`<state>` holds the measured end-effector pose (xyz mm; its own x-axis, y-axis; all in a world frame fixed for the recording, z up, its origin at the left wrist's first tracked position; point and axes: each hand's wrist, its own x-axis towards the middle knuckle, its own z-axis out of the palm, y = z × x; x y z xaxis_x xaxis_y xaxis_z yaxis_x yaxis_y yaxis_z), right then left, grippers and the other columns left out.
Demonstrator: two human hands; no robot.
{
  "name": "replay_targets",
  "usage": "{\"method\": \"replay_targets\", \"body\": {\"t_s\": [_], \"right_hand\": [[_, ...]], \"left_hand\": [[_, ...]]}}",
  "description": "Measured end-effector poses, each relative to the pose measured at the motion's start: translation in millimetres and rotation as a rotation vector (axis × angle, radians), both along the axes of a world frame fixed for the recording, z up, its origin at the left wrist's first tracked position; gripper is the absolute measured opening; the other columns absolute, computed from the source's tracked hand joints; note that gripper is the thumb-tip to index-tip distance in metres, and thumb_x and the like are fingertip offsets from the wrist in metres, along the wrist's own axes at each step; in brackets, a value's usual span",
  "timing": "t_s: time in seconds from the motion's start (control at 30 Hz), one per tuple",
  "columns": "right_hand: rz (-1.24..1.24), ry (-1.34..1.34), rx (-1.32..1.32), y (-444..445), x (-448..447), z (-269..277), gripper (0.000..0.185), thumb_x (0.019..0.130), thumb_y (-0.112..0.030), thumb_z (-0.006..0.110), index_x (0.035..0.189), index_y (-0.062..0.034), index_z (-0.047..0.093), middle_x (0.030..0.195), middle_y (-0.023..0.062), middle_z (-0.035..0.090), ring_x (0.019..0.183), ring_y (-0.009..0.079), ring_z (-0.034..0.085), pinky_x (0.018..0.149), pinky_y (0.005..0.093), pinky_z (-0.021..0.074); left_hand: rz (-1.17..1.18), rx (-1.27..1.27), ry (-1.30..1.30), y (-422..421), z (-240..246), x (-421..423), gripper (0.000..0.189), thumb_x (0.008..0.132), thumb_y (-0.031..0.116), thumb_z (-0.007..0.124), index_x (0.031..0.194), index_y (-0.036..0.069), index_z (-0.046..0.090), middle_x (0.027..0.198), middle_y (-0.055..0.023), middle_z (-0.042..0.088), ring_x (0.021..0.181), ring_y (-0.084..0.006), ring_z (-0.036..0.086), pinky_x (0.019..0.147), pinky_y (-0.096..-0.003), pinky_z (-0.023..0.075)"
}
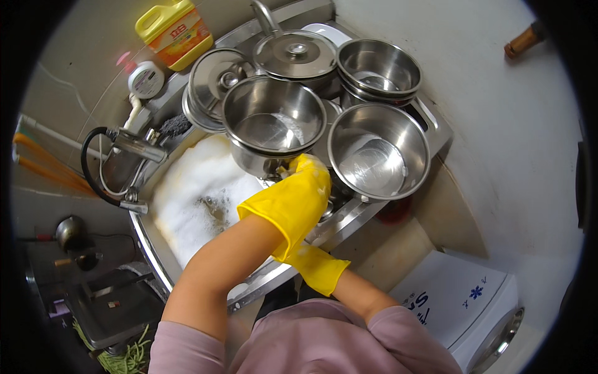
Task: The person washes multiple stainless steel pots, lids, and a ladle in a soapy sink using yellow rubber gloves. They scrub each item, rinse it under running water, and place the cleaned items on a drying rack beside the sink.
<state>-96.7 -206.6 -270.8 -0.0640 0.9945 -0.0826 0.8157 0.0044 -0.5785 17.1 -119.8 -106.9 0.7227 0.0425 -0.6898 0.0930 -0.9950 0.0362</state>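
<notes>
My left hand (310, 175), in a yellow rubber glove with suds on it, is bent at the lower rim of a stack of stainless steel pots (275, 114). Its fingers are mostly hidden, so its hold is unclear. My right hand (308, 262) wears a matching glove; its cuff shows under the left forearm and its fingers are covered. White foam (201, 187) fills the sink (152, 255) to the left. Another steel pot (378, 152) stands to the right of my left hand.
Behind stand a lidded saucepan (296, 53), stacked pots (379, 70) and a lid (219, 79). A faucet (140, 145), a dark scrubber (175, 125), a pump bottle (145, 79) and a yellow detergent jug (175, 35) line the sink's far left. A white box (448, 299) stands lower right.
</notes>
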Motion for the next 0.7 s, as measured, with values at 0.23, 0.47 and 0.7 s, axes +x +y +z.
{"method": "replay_targets", "body": {"t_s": [0.23,0.47,0.7], "right_hand": [[0.117,-0.419,0.110,8.2,24.5,-13.4,0.032,0.093,-0.017,0.050,0.124,-0.0117,0.055,0.118,0.0128,0.058,0.105,0.0305,0.055,0.087,0.0411,0.0447],[0.367,-0.193,0.329,66.1,51.9,30.2,0.032,0.080,-0.008,0.058,0.111,-0.0151,0.064,0.105,0.0056,0.067,0.098,0.0256,0.062,0.105,0.0492,0.0354],[0.271,-0.169,0.225,88.5,53.8,31.4,0.037,0.071,-0.010,0.070,0.107,-0.0125,0.065,0.095,0.0061,0.064,0.099,0.0263,0.061,0.101,0.0507,0.0361]], "left_hand": [[0.583,-0.235,-0.950,30.7,8.5,-149.4,0.037,0.087,0.026,0.063,0.121,0.010,0.064,0.110,-0.0165,0.068,0.105,-0.0340,0.063,0.090,-0.0412,0.0504],[1.660,-0.231,0.066,56.8,-119.6,-459.9,0.053,0.089,0.042,0.059,0.127,0.005,0.061,0.122,-0.0188,0.065,0.116,-0.0330,0.059,0.101,-0.0391,0.0444],[1.643,-0.253,-0.082,88.6,-194.4,-451.3,0.051,0.088,0.040,0.061,0.126,0.005,0.061,0.121,-0.0188,0.065,0.114,-0.0327,0.061,0.099,-0.0389,0.0459]]}}
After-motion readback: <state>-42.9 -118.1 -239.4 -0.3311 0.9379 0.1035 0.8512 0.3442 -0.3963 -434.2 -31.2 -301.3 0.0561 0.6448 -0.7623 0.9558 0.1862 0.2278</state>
